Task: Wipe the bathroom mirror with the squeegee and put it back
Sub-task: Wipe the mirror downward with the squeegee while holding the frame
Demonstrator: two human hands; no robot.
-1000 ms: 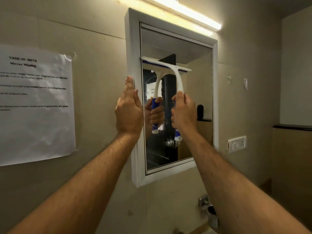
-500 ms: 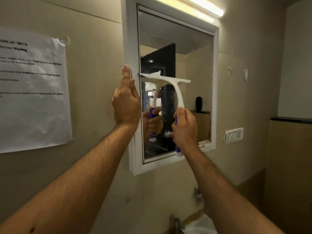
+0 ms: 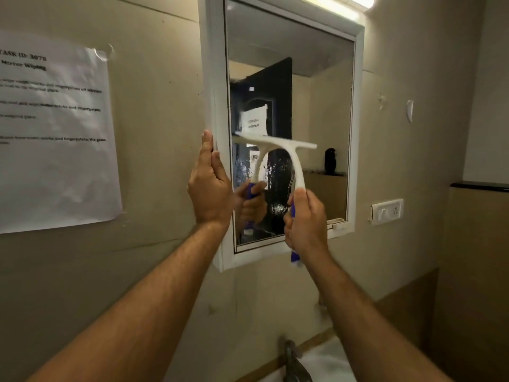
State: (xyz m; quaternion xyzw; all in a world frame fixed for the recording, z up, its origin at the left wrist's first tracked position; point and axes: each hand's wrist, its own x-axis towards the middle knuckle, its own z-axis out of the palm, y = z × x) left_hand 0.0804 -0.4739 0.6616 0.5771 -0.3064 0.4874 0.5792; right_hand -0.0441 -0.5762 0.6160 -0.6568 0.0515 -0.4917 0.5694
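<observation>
Two bare forearms reached up from below. The right hand (image 3: 305, 220) was wrapped around the blue grip of the single squeegee (image 3: 281, 155), fingers curled tight around it. The left hand (image 3: 210, 188) lay flat, fingers pressed together, against the left edge of the white frame. The blade rested across the one mirror (image 3: 316, 86) about mid-height, on its left part — lower than a second before, when it sat near the top. Beside the mirror hung one printed sheet (image 3: 55, 133); to its right, one switch plate (image 3: 387, 212).

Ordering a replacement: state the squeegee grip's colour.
Blue, on a white squeegee body; head view.
</observation>
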